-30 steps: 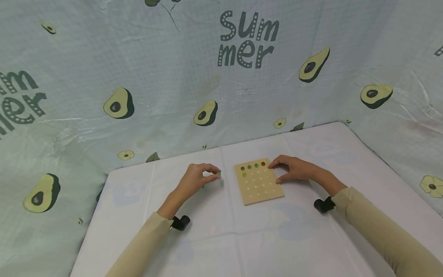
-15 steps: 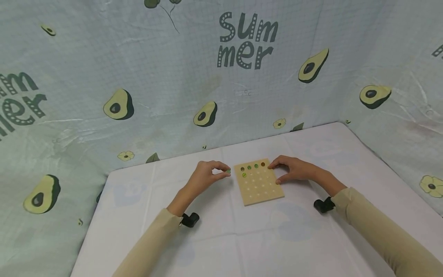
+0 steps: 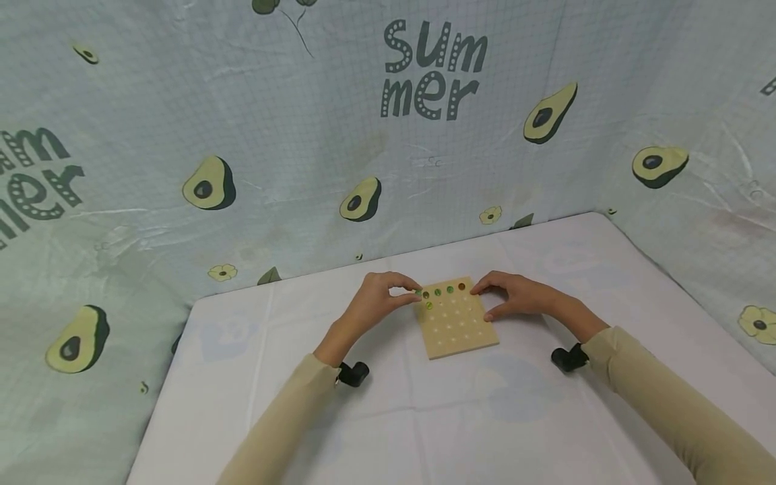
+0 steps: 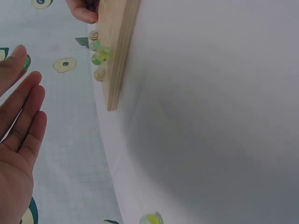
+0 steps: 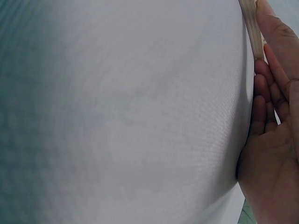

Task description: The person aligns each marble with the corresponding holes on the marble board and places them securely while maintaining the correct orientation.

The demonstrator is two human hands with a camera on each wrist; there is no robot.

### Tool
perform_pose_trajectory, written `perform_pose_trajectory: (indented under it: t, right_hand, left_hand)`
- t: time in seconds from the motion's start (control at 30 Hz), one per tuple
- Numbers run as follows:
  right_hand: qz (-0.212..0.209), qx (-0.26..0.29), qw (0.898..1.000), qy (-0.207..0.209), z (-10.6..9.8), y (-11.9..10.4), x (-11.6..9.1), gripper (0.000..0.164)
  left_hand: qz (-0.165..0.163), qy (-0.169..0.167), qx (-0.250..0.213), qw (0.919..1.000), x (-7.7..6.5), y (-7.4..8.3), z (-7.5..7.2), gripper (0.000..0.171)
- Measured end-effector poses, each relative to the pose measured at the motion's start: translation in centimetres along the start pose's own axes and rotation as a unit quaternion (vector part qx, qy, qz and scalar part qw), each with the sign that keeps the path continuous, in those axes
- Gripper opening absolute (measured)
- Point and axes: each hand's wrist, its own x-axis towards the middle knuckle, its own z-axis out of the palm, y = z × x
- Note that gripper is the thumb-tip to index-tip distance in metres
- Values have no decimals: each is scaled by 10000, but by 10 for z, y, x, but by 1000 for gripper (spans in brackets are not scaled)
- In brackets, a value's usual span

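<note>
The left hand [image 3: 377, 300] pinches a small green marble [image 4: 26, 63] between thumb and index finger, at the far left corner of a square wooden board [image 3: 456, 330]. Its other fingers stretch out straight in the left wrist view. Several glass marbles [image 3: 450, 289], green and amber, sit along the board's far row. Below that row's left end is a yellow-green marble [image 3: 429, 306]. The right hand [image 3: 515, 294] holds the board's right side, thumb and fingers against its edge. Part of that grip is hidden in the right wrist view.
A white cloth [image 3: 424, 431] covers the table. Another yellow-green marble [image 4: 152, 219] lies loose on it, low in the left wrist view. Behind the table hangs a sheet [image 3: 291, 135] printed with avocados. Both wrists carry small black cameras [image 3: 353, 374].
Carrying the green marble, the left hand has moved right and slightly away, from beside the board to its far left corner. The right hand and board have stayed put.
</note>
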Motion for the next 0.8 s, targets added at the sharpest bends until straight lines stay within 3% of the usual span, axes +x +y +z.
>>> perform_pose_trajectory:
  t: [0.43,0.8]
  right_hand:
    - [-65,67,9999,-63,-1,0,1,60]
    - [-111,44,9999,-32,-1,1,0,58]
  left_hand:
    - [-37,53,-222,9997,18,8,17,23]
    - [-478,-59,-148,9987,25,8,29,20]
